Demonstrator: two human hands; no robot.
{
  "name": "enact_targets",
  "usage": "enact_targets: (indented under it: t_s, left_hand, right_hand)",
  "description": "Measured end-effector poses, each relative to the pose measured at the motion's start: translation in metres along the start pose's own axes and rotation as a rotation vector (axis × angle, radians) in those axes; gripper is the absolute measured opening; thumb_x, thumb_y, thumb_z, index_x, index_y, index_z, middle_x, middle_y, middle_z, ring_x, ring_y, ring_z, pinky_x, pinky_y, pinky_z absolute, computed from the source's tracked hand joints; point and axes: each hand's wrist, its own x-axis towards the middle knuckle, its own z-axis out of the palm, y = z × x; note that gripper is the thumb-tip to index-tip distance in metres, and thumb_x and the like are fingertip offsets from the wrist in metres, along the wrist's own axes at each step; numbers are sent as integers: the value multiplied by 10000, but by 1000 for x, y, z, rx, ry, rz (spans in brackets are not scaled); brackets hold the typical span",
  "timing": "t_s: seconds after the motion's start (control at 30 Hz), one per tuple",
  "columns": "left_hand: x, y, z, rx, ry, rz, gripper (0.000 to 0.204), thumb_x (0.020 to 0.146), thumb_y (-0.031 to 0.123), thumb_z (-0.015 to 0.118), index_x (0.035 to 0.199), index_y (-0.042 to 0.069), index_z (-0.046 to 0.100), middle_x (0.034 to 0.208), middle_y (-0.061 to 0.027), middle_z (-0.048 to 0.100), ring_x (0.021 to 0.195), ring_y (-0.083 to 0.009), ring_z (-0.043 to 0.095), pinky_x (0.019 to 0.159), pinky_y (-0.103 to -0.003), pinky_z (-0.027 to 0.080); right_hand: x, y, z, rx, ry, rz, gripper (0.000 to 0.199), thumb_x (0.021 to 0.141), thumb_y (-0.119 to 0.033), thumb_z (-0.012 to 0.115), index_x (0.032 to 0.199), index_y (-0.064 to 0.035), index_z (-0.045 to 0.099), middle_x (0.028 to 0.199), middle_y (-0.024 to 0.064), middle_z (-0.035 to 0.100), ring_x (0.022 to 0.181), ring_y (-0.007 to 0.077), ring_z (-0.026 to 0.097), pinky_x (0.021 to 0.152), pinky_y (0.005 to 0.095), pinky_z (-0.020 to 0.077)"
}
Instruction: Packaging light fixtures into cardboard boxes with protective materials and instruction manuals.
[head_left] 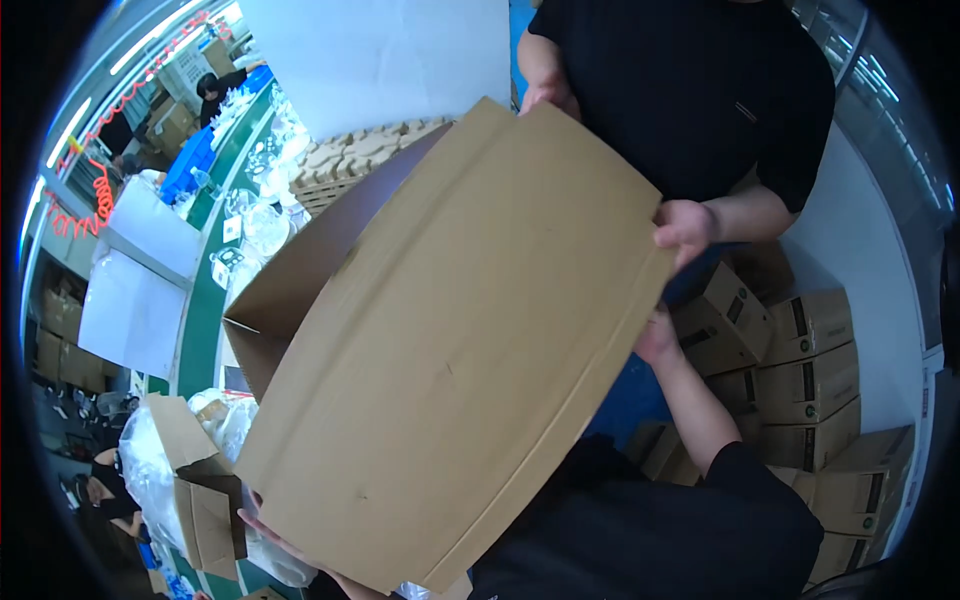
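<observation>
A large brown cardboard box (pixel 450 330) fills the middle of the view, tilted, its open side with raised flaps facing the upper left. At its lower left edge my left hand (pixel 268 530) supports it, mostly hidden behind the cardboard with some fingers showing. My right hand (pixel 656 338) grips the right edge, its fingers partly behind the panel. Across from me a co-worker in a black shirt also holds the box, one hand (pixel 550 92) on the far edge and the other hand (pixel 685 230) just above my right one.
Closed cartons (pixel 810 390) are stacked along the right wall. To the left runs a green conveyor (pixel 205 310) with clear plastic-wrapped items. A stack of moulded pulp trays (pixel 330 165) stands behind the box. An open carton (pixel 205 500) with plastic bags sits lower left. Other people work farther off.
</observation>
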Motion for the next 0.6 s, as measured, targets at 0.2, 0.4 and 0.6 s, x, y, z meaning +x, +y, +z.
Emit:
enact_targets:
  t_s: [0.2, 0.4, 0.6]
  left_hand:
    - [-27, 60, 85, -724, 41, -175, 672, 1033, 425, 449, 1536, 28, 250, 1515, -149, 422, 1358, -293, 455, 1135, -477, 365]
    - [-33, 84, 119, -560, -171, -236, 770, 982, 346, 584, 1562, 56, 170, 1430, -177, 498, 1275, -272, 527, 1005, -397, 480]
    - [-27, 78, 167, -578, -247, -292, 667, 983, 346, 601, 1485, 9, 318, 1184, -142, 594, 974, -290, 663, 773, -425, 589]
  right_hand:
    - [-21, 6, 30, 38, -373, 92, 606, 1011, -438, 456, 1507, -110, 344, 1489, 105, 452, 1343, 263, 463, 1059, 494, 418]
    - [-34, 46, 32, -168, -384, 162, 645, 957, -524, 546, 1458, -135, 429, 1478, 64, 465, 1334, 230, 459, 1064, 457, 410]
    - [-23, -8, 110, 521, -391, 1160, 645, 989, -408, 513, 1521, -110, 303, 1566, 82, 353, 1413, 229, 378, 1131, 387, 357]
